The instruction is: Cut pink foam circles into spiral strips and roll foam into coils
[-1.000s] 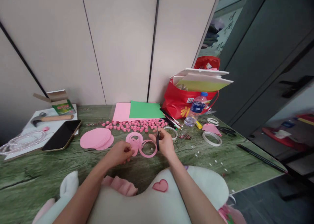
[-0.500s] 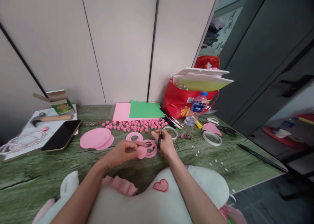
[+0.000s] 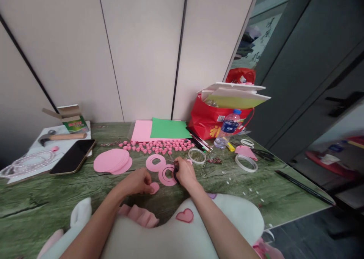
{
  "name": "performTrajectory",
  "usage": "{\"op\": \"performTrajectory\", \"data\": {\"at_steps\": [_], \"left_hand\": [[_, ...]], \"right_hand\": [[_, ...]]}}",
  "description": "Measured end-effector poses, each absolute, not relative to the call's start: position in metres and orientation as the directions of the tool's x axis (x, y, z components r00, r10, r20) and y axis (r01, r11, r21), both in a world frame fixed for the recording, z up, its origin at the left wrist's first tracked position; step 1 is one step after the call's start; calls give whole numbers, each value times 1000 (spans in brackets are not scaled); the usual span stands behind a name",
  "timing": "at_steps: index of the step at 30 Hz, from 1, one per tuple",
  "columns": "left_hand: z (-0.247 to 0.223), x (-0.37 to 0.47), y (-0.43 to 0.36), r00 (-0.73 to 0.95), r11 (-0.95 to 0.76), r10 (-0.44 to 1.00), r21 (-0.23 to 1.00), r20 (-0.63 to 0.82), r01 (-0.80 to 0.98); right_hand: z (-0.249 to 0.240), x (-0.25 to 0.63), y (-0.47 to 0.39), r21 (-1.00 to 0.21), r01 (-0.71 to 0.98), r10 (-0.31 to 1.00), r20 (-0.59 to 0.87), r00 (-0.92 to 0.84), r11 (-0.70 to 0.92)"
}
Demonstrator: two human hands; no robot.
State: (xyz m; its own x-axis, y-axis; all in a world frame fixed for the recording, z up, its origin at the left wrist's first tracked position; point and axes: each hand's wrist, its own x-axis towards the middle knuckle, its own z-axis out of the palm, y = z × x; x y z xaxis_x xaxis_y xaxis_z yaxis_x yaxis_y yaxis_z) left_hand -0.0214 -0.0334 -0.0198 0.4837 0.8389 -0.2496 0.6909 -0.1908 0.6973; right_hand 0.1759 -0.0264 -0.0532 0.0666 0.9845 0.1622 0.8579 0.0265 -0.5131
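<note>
In the head view, the left hand (image 3: 139, 182) has just drawn back toward the near edge of the tabletop (image 3: 216, 179), its thumb and fingertips closed in a pinch on a small pink disc (image 3: 154, 188). Half a second ago this disc overlapped the nested pink rings (image 3: 167, 183) from this angle; now it shows apart from them, so piece and rings read as separate. To its right, the right hand (image 3: 186, 172) has come lower, curled round a dark tool (image 3: 175, 172), probably scissors, at the rings' right rim; its blades are hidden, so I cannot tell how far they are parted.

Around these, from the left: a bead string (image 3: 31, 164), hammer (image 3: 66, 137) and phone (image 3: 73, 157) lie toward the tabletop's left edge. Next comes a stack of pink discs (image 3: 110, 160), then a single pink ring (image 3: 149, 163) just beyond the nested ones. Small pink pieces (image 3: 156, 146) spread in front of a green sheet (image 3: 169, 128) near the far edge. A clear roll (image 3: 204, 160) sits just beyond the right hand, crowding that side. A bottle (image 3: 227, 130) stands before a red bag (image 3: 203, 117) toward the far right corner. A pale plush (image 3: 159, 244) covers much of the near edge, limiting room there.
</note>
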Motion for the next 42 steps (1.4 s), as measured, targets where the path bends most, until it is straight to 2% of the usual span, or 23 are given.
{"op": "performTrajectory", "data": {"at_steps": [3,5,7,11,14,16,18,21,25,28,30,34,36,38,40,42], "left_hand": [[-18,-17,-33,421,-117,887,787,-192,606],[-15,-12,-33,382,-13,907,898,-174,440],[-12,-7,-34,381,135,897,959,-226,249],[-11,-1,-32,414,436,826,899,-382,-40],[-17,2,-29,387,501,816,859,-429,-103],[-23,3,-27,356,429,847,903,-394,-21],[-28,5,-27,321,238,905,958,-279,162],[-28,8,-28,311,-14,945,933,-105,359],[-13,4,-29,308,-122,951,936,15,330],[-6,-5,-25,203,-155,974,941,96,302],[-8,-11,-22,138,-141,985,933,100,332],[-17,-20,-14,84,-106,993,902,78,418],[-20,-22,-11,58,-126,992,888,112,441],[-20,-22,-11,29,-198,977,857,210,475],[-19,-18,-13,84,-264,963,825,257,499],[-18,-11,-16,224,-269,958,823,177,500]], "right_hand": [[-53,174,-27,-497,867,987,156,50,35],[-52,174,-27,-493,869,989,146,33,44],[-52,173,-28,-489,871,990,139,18,53],[-53,170,-28,-489,870,991,132,4,62],[-53,168,-28,-503,863,991,131,19,50],[-54,167,-27,-520,854,991,132,37,37],[-53,167,-27,-540,841,990,132,50,30],[-51,167,-29,-574,818,989,135,59,30],[-46,168,-32,-645,760,974,212,79,79],[-43,169,-32,-751,626,921,367,131,210],[-43,168,-31,-800,538,904,401,148,267],[-46,166,-28,-875,389,929,353,110,287],[-46,164,-28,-935,227,954,292,60,272],[-45,162,-29,-981,10,981,195,-16,195],[-42,159,-30,-984,-147,989,118,-85,105],[-40,157,-31,-980,-190,988,90,-124,66]]}}
